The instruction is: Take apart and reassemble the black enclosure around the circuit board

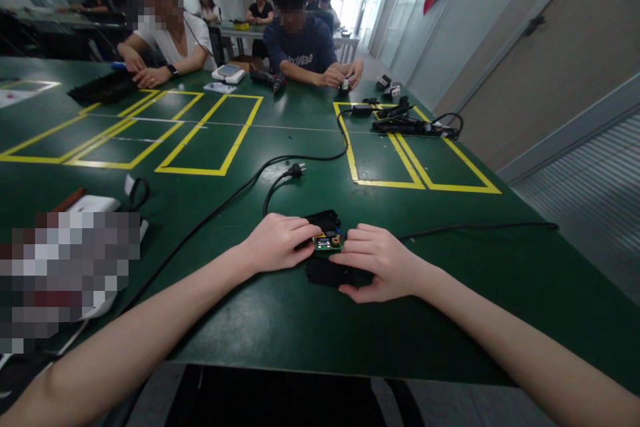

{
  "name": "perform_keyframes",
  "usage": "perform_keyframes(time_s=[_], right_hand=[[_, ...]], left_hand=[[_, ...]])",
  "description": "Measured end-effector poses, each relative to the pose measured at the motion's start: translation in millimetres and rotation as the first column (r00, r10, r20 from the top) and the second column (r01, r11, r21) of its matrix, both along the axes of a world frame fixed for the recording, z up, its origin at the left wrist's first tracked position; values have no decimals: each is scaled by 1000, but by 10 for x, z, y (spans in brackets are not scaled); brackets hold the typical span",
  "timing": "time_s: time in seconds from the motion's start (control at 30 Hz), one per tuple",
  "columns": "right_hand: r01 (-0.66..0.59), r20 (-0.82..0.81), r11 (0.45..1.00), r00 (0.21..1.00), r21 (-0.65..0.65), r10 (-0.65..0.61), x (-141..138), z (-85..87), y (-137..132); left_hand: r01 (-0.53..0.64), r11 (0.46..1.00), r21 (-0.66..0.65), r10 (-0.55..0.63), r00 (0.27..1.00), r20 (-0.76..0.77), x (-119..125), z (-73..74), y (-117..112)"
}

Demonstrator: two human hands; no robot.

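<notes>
A small green circuit board (328, 241) with components lies between two black plastic shell halves, one behind it (324, 219) and one in front (325, 271), on the green table (280, 320). My left hand (276, 241) rests on the board's left side, fingers curled and pressing on it. My right hand (383, 263) is on the right, fingers on the board's edge and thumb along the front shell half. A black cable (480, 227) runs off to the right from the piece.
A black power cord with a plug (296, 171) lies just behind the hands. Yellow tape rectangles (210, 133) mark the table. A white device (95, 205) is at the left. Two people (300, 47) sit across the table; black adapters and cables (405, 121) lie at the far right.
</notes>
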State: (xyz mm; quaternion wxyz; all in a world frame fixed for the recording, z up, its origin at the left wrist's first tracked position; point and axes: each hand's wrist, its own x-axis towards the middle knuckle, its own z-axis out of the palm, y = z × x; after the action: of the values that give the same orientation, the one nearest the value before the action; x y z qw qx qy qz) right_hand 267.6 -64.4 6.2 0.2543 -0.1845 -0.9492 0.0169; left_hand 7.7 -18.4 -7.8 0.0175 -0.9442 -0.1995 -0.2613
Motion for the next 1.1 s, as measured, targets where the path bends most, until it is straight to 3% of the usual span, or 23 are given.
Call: perform_keyframes(time_s=[0.2, 0.43, 0.57, 0.77, 1.1], right_hand=[[17, -30, 993, 999, 120, -14, 3, 8, 14], [52, -39, 992, 998, 111, -47, 12, -26, 61], [102, -125, 990, 988, 93, -90, 46, -51, 99], [338, -128, 940, 931, -51, -342, 120, -145, 217], [329, -85, 931, 935, -158, -345, 139, -172, 224]], left_hand=[[-90, 996, -23, 89, 995, -47, -2, -3, 12], [-120, 991, -51, 117, 992, -57, -12, -6, 97], [-127, 991, -38, 124, 990, -72, -13, -13, 123], [-138, 990, -18, 136, 988, -73, -16, -18, 116], [-103, 968, -230, 98, 995, -37, -56, 35, 55]])
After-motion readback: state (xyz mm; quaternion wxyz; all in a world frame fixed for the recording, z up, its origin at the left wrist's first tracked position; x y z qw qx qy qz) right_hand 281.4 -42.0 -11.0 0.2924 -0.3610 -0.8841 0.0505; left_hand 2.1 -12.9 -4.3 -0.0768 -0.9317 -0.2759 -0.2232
